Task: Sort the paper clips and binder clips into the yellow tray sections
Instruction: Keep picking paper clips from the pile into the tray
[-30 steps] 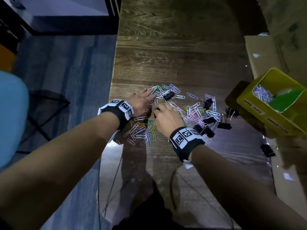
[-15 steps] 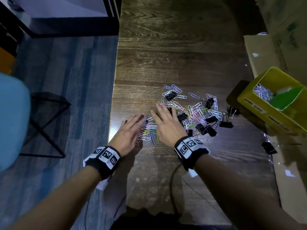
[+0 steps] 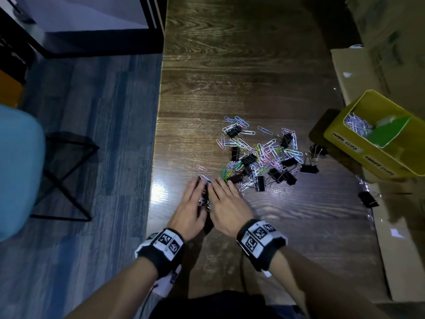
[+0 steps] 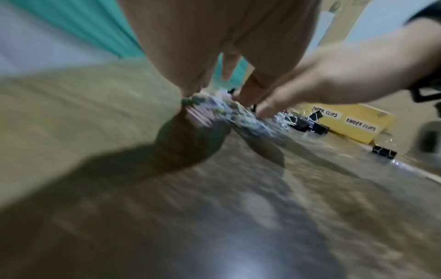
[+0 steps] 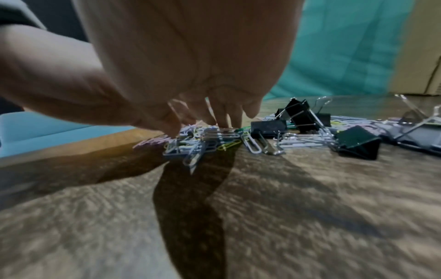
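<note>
A mixed pile of coloured paper clips and black binder clips [image 3: 259, 155] lies mid-table. My left hand [image 3: 195, 192] and right hand [image 3: 224, 192] lie side by side near the table's left front, fingers straight and pressed down. Between them they squeeze a small heap of paper clips [image 3: 205, 195]. The right wrist view shows the heap [image 5: 198, 141] under my right fingertips [image 5: 224, 120], with binder clips [image 5: 353, 143] beside it. The yellow tray [image 3: 345, 143] stands tilted at the right, its sections labelled PAPER CLIPS and BINDER CLIPS [image 4: 353, 120]. Paper clips [image 3: 355, 124] lie in one section behind a green divider [image 3: 388, 132].
One binder clip [image 3: 368, 199] lies apart near the cardboard sheet [image 3: 402, 249] along the table's right side. A single pink paper clip [image 3: 201, 168] lies just beyond my left hand. The table's left edge [image 3: 154, 180] runs close to that hand, with a blue chair [image 3: 18, 169] beyond.
Both hands have slid back toward me and closed together, dragging a small heap of paper clips out of the main pile toward the table's near left.
</note>
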The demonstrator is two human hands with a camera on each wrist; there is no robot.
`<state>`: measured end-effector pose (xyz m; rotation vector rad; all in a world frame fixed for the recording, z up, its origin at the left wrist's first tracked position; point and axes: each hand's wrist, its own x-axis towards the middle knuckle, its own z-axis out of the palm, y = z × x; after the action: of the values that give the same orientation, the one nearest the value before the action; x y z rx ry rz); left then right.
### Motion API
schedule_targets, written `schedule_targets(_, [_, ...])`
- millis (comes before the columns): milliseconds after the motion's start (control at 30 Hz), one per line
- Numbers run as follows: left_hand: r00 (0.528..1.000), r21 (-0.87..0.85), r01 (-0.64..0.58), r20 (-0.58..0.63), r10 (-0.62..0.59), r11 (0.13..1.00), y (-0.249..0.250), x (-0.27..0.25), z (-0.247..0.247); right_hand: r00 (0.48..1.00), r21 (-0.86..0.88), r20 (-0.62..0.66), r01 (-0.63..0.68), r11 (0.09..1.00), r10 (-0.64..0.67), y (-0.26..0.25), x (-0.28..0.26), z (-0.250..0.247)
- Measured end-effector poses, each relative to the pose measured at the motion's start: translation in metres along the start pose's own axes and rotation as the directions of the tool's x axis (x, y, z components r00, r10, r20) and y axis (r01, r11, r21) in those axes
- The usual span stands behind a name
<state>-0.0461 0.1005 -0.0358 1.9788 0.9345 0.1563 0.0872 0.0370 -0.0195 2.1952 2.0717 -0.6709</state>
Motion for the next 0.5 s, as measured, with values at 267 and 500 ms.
schedule_targets(267, [0.987,0.556,-0.079,0.161,-0.014,0.827,0.01,0.057,-0.032,0.998,-0.017,0.051,-0.04,0.999,0.041,0.007,-0.003,-0.003])
schedule_targets(500, [0.963,0.666,-0.238,0.258,0.081,0.707,0.01,0.017,-0.014,0.983,-0.094,-0.18,0.02,0.995,-0.037,0.009,-0.023,0.006])
